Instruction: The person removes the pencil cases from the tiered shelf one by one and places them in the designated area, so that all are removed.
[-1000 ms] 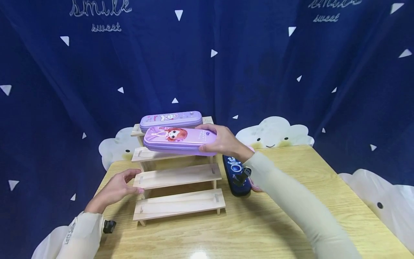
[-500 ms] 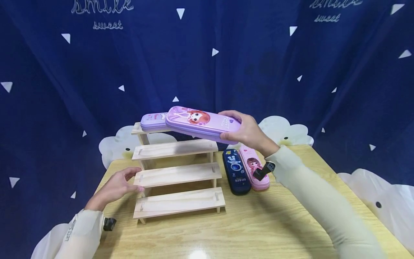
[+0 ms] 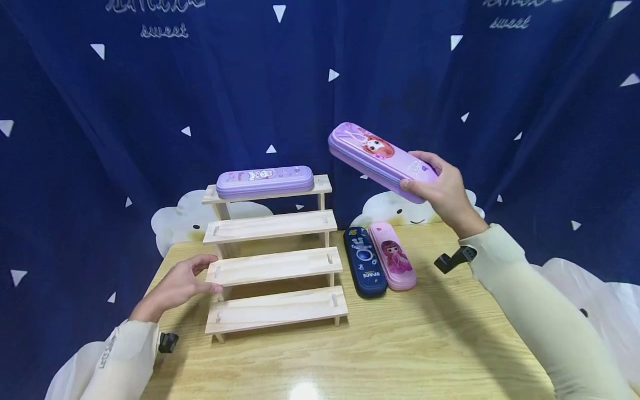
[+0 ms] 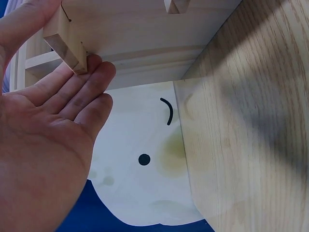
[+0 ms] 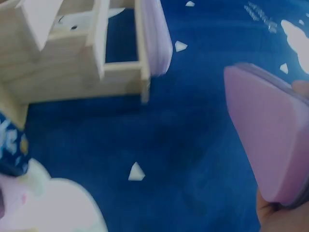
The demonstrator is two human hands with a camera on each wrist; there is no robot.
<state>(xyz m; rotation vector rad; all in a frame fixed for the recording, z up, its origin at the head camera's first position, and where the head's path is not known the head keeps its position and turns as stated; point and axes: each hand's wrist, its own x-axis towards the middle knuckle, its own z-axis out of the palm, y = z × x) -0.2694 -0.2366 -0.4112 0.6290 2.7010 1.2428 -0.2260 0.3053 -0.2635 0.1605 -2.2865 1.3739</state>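
Note:
My right hand (image 3: 445,186) grips one end of a lilac pencil case (image 3: 377,153) with a red-haired girl on its lid. It holds the case tilted in the air, right of a stepped wooden display rack (image 3: 272,266). The right wrist view shows the case's pale underside (image 5: 265,130). My left hand (image 3: 182,283) holds the rack's left side near the second-lowest shelf; in the left wrist view its fingers (image 4: 82,96) lie around a wooden upright (image 4: 67,41). Another purple pencil case (image 3: 265,182) with a rabbit print lies on the top shelf.
Right of the rack, a dark blue space pencil case (image 3: 365,264) and a pink pencil case (image 3: 393,258) lie side by side on the wooden table (image 3: 380,355). A blue curtain (image 3: 240,83) with white triangles and clouds hangs behind.
My right hand has lifted the lilac case from over the second-highest shelf, up and to the right, tilting it. The pink case has come into full view. My left hand stays in place.

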